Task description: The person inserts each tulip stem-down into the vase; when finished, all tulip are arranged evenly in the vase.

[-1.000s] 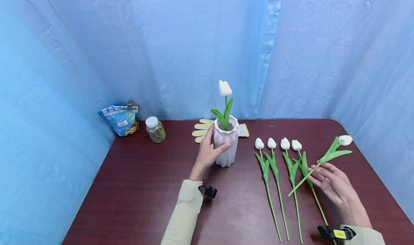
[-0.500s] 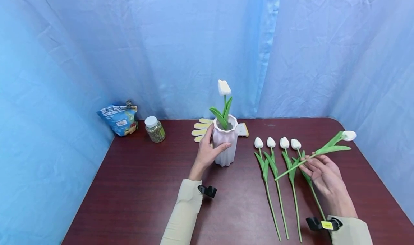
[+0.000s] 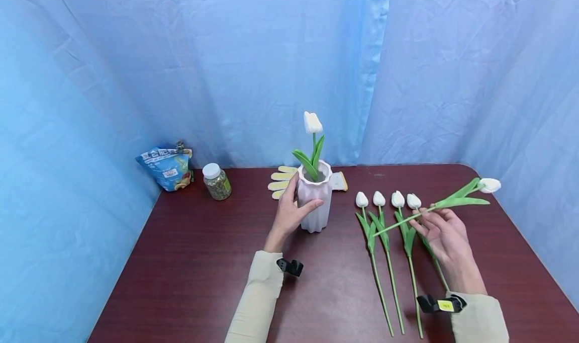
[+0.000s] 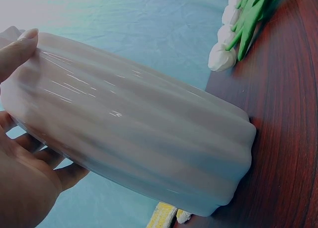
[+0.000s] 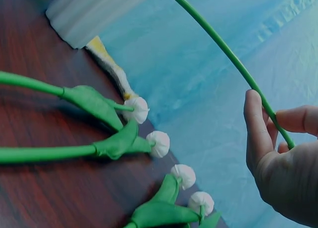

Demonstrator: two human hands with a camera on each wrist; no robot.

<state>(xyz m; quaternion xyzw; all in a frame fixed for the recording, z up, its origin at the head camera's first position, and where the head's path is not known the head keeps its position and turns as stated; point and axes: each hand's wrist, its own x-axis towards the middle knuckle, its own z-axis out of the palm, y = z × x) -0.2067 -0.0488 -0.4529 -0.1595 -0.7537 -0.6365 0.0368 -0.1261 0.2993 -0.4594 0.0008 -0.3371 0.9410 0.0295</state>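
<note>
At the near edge of the worktop (image 3: 203, 272), the stems of four white tulips (image 3: 384, 240) run in from the right half, their heads toward the far edge. The right hand (image 3: 448, 240) is above them, its grip pinching the stem of a fifth tulip, the held tulip (image 3: 457, 202), whose flower points to the right edge and stem tip leftward. Beyond the middle, the left hand (image 3: 288, 215) has its grip curled round the upright white vase (image 3: 316, 207), thumb across the near face; one upright tulip (image 3: 312, 123) stands in it. Behind, along the far edge, lies a yellow-and-white glove (image 3: 279, 186); a white-capped jar (image 3: 218, 184) and a blue pouch (image 3: 166, 169) stand toward the far left corner, before a blue curtain (image 3: 249, 81).
</note>
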